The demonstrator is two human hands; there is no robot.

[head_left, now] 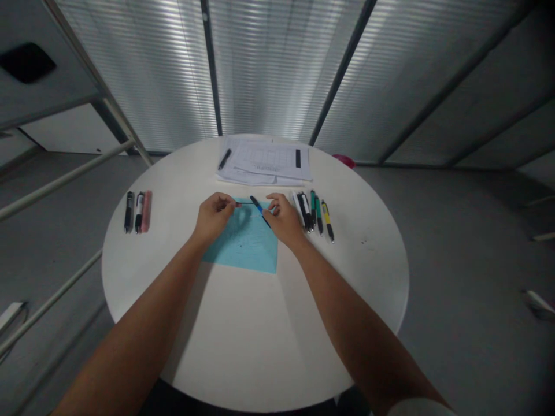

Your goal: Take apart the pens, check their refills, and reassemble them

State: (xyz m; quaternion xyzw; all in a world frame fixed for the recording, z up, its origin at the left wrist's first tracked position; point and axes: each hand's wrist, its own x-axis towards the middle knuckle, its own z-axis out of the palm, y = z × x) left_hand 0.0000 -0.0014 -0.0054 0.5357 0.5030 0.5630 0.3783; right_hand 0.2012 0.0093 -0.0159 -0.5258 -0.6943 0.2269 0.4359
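Observation:
A thin dark rod that looks like a pen refill (245, 203) is pinched in the fingertips of my left hand (214, 216). Its far end reaches toward the top of a blue and black pen (259, 210); whether the two touch I cannot tell. My right hand (282, 217) grips that pen, which leans up and to the left. Both hands are over a light blue sheet (243, 248) lying on the round white table (243, 323). Just right of my right hand lie several pens, among them a green pen (319, 214) and a yellow pen (328, 221).
At the table's left side lie a dark pen (129, 212), a white and black pen (139, 211) and a pink pen-like item (146, 211). Printed papers (264, 159) with a black pen (224, 159) sit at the far edge, before a ribbed translucent wall (269, 75).

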